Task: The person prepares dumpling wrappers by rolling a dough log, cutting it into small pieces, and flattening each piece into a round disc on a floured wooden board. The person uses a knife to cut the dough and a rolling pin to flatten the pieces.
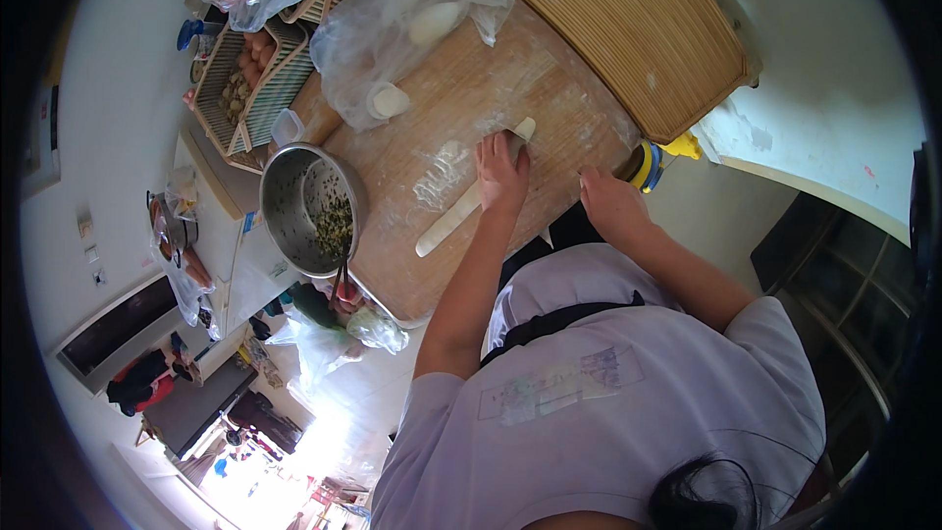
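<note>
My left hand (503, 173) lies over a long rope of dough (450, 227) on the floured wooden board (412, 287), its fingers around the upper part. Just beyond the fingertips, a grey knife blade (516, 138) meets the rope, near a short dough end (525, 128). At the board's near right edge, my right hand (617, 207) is closed, apparently round the knife's handle; most of the blade is hard to make out against the wood. Loose flour (443, 175) is spread left of the rope.
A steel bowl (274, 199) with chopped green filling and chopsticks (340, 281) stands at the left edge. Behind lie a plastic bag (368, 37) over dough and a basket (246, 129) with eggs. A slatted tray (633, 22) borders the far right, above a yellow-blue container (649, 168).
</note>
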### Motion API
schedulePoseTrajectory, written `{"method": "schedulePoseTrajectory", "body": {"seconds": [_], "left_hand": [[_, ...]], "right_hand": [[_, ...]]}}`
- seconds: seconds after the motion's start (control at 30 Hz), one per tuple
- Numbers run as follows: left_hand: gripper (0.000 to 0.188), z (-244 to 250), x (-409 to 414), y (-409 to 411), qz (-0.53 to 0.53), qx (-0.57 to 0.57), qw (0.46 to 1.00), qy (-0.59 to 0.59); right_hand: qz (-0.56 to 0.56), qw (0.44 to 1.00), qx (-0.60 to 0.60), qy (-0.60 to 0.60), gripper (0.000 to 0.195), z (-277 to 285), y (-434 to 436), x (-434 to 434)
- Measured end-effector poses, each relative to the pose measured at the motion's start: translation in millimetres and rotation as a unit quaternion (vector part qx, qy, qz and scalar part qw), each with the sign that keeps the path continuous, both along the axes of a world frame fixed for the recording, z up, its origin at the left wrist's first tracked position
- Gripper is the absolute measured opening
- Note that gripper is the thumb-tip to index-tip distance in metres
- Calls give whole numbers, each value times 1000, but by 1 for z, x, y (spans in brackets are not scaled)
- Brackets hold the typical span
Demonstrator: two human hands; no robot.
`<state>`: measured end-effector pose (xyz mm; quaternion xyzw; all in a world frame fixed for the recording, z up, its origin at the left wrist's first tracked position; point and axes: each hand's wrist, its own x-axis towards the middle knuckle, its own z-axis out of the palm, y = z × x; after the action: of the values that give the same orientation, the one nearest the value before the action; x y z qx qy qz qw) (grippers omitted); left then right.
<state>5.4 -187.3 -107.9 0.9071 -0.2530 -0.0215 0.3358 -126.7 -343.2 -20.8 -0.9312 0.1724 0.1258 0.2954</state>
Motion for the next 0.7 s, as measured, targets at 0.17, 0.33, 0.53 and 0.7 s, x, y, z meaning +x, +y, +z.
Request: {"method": "schedulePoseTrajectory", "body": {"seconds": [0.17, 0.33, 0.53, 0.7], "left_hand": [[32, -3, -1, 0, -3, 6, 1000, -12], [30, -2, 2, 8, -27, -35, 999, 5], [30, 8, -10, 23, -37, -36, 999, -2], [28, 12, -13, 23, -34, -41, 999, 1]], "right_hand": [[14, 1000, 4, 15, 15, -21, 4, 2], [9, 1000, 12, 8, 16, -57, 11, 32], [11, 998, 49, -22, 18, -33, 1, 30], [-8, 998, 50, 36, 16, 13, 13, 6]]}}
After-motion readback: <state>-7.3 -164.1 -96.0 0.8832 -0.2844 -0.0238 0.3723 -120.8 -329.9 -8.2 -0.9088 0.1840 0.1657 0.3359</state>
